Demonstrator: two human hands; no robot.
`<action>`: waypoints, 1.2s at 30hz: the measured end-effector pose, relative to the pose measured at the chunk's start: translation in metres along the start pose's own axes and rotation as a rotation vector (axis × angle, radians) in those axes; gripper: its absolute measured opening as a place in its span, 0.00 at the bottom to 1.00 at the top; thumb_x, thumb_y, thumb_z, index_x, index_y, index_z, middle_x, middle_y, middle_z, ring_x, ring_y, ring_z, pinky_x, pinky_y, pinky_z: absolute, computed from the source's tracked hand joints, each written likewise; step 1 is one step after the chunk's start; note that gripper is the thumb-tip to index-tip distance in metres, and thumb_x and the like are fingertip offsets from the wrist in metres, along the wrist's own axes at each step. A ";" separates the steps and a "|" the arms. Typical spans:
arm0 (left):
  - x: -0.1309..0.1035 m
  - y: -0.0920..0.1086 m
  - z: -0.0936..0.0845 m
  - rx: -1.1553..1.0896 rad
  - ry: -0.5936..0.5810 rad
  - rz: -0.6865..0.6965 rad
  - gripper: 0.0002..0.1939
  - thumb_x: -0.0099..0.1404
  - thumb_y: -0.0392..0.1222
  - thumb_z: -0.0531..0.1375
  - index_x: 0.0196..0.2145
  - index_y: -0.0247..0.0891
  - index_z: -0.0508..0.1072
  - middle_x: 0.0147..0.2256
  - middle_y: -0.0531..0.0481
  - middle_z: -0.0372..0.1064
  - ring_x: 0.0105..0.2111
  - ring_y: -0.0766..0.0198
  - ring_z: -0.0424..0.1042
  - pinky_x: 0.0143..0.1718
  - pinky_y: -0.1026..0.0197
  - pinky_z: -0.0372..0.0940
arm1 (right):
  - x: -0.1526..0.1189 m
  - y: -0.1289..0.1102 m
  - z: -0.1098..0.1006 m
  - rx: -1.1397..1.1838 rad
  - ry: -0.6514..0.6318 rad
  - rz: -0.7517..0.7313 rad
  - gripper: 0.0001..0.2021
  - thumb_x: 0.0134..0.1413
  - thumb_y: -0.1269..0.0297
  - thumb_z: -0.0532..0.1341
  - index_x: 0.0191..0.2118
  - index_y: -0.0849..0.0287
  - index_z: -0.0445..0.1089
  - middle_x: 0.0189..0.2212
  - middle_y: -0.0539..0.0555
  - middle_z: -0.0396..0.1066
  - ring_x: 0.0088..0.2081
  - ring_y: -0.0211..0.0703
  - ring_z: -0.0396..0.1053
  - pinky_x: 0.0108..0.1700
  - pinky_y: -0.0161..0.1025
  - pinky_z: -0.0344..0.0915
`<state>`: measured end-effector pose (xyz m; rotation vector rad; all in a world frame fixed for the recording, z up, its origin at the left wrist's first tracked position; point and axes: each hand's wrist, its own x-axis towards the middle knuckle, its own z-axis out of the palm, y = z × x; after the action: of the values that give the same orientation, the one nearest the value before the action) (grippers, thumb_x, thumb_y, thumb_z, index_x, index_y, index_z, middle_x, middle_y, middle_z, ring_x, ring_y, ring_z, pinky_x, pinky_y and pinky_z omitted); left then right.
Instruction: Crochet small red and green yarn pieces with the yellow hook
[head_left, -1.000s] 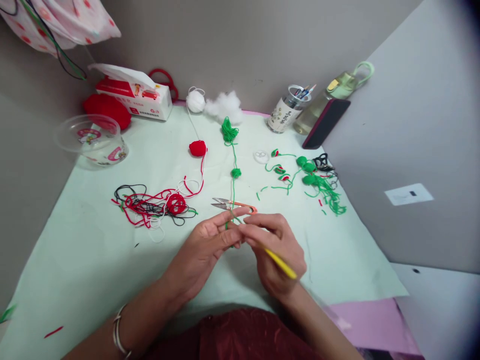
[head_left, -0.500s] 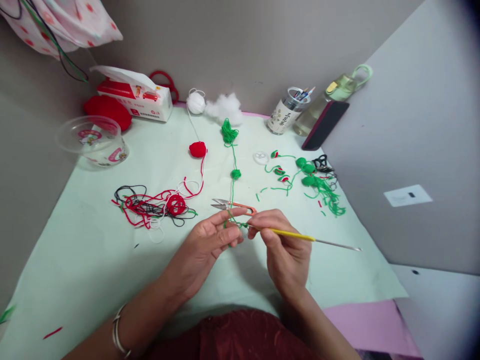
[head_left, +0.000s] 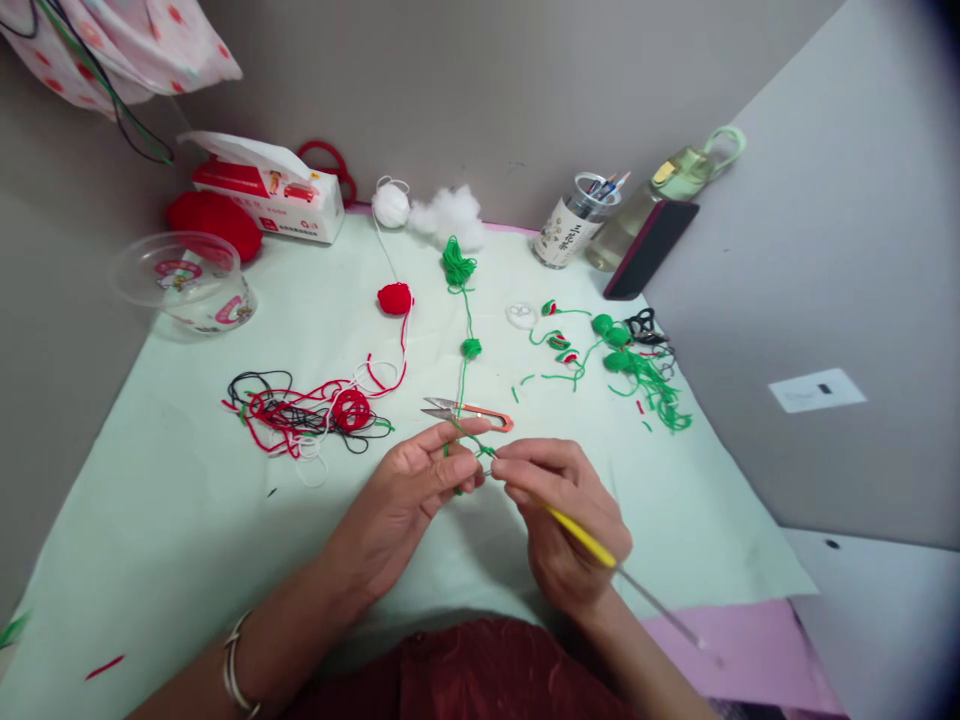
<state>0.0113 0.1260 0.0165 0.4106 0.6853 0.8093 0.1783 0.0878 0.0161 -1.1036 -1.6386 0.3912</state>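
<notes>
My left hand [head_left: 420, 480] pinches green yarn [head_left: 464, 380] between thumb and fingers, with a strand running over the index finger. That strand leads up to a small green ball [head_left: 471, 348] and a green skein [head_left: 457, 264]. My right hand [head_left: 574, 520] is closed on a yellow-handled crochet hook [head_left: 583, 536], whose near metal end slants down to the right. The hook's working tip meets the green stitches between both hands; its exact place in the loops is too small to tell. Orange-handled snips [head_left: 480, 413] lie just beyond my left fingertips.
Tangled red, black and white yarn [head_left: 315, 412] lies left, near a red ball [head_left: 395, 299]. Green pieces [head_left: 616, 337] lie right. Behind stand a clear tub [head_left: 217, 300], a tissue box [head_left: 300, 205], a pen cup [head_left: 564, 235], a bottle [head_left: 626, 220] and a phone [head_left: 652, 250].
My right hand has turned and dropped slightly, swinging the hook's near end from almost level to steeply down toward the lower right. My left hand is nearly still.
</notes>
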 end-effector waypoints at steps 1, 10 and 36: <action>0.000 -0.001 0.001 -0.006 0.001 0.004 0.17 0.63 0.44 0.75 0.49 0.41 0.85 0.32 0.52 0.71 0.35 0.63 0.66 0.45 0.60 0.62 | -0.004 0.002 0.000 -0.054 -0.008 -0.036 0.22 0.69 0.75 0.64 0.60 0.41 0.78 0.45 0.55 0.80 0.42 0.45 0.80 0.38 0.40 0.79; -0.005 -0.004 0.002 0.190 0.102 0.191 0.16 0.66 0.44 0.73 0.51 0.47 0.84 0.30 0.57 0.69 0.33 0.66 0.63 0.41 0.63 0.59 | -0.009 0.000 0.006 -0.095 0.010 -0.044 0.24 0.66 0.79 0.64 0.60 0.45 0.78 0.44 0.56 0.79 0.42 0.45 0.80 0.37 0.40 0.78; -0.001 0.003 -0.003 0.015 -0.028 -0.017 0.15 0.64 0.41 0.74 0.49 0.41 0.85 0.35 0.53 0.71 0.35 0.66 0.71 0.45 0.61 0.65 | 0.004 0.009 0.000 0.478 0.107 0.328 0.10 0.72 0.67 0.61 0.44 0.53 0.82 0.35 0.53 0.78 0.33 0.41 0.75 0.36 0.41 0.74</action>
<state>0.0077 0.1271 0.0165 0.4286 0.6681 0.7813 0.1825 0.0956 0.0117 -1.0011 -1.1822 0.8722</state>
